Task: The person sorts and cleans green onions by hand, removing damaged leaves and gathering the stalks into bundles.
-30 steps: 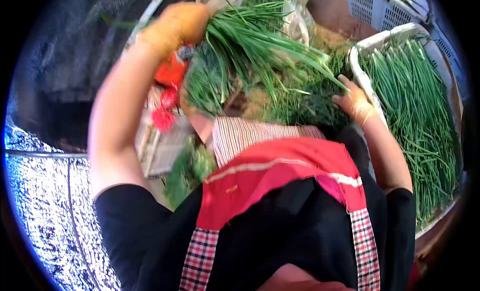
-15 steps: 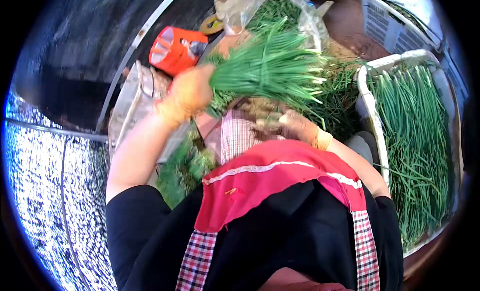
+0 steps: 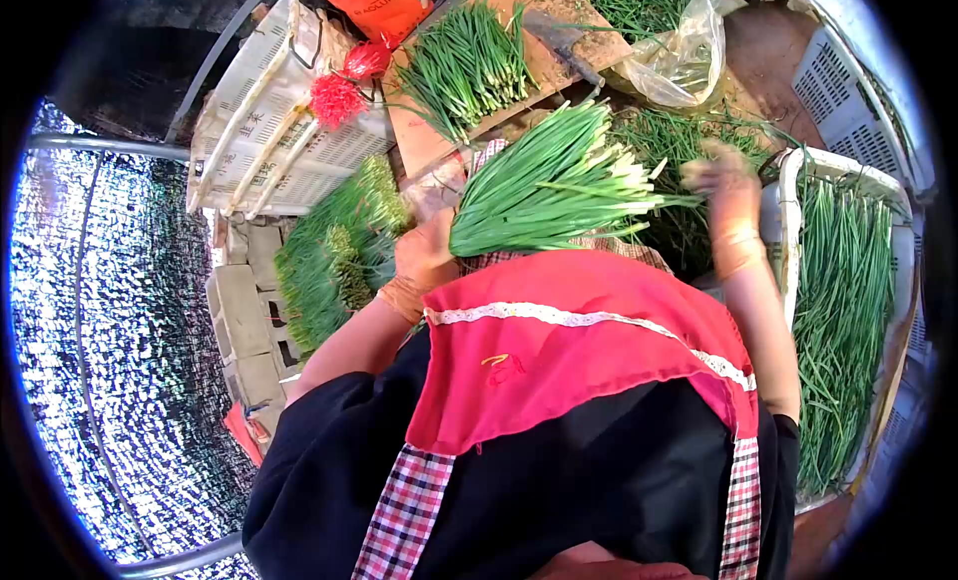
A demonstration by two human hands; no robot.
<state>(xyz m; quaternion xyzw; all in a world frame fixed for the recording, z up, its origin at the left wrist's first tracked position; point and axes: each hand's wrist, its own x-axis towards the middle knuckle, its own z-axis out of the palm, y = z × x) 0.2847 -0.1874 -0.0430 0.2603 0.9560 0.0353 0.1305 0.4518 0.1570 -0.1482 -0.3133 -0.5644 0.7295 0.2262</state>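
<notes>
My left hand (image 3: pixel 427 256), in a thin glove, is closed around the leafy end of a thick bunch of garlic chives (image 3: pixel 559 186). The bunch lies across my lap with its pale cut ends fanned to the right. My right hand (image 3: pixel 728 196), also gloved, is raised just beyond those ends, above loose green trimmings (image 3: pixel 679 141). Its fingers are smeared by motion, so what they hold, if anything, cannot be made out. A smaller pile of chives (image 3: pixel 474 66) rests on the board (image 3: pixel 419 146) in front of me.
A white crate full of chives (image 3: pixel 843 331) stands at my right. On the left are stacked white crates (image 3: pixel 284 111), red ties (image 3: pixel 344 91) and more bunches of greens (image 3: pixel 339 261). An orange bag (image 3: pixel 384 6) and a clear plastic bag (image 3: pixel 684 66) sit farther off.
The bunch has come down towards my lap, with my left hand lower and nearer. My right hand has moved from my lap out to the right and up. The view has shifted.
</notes>
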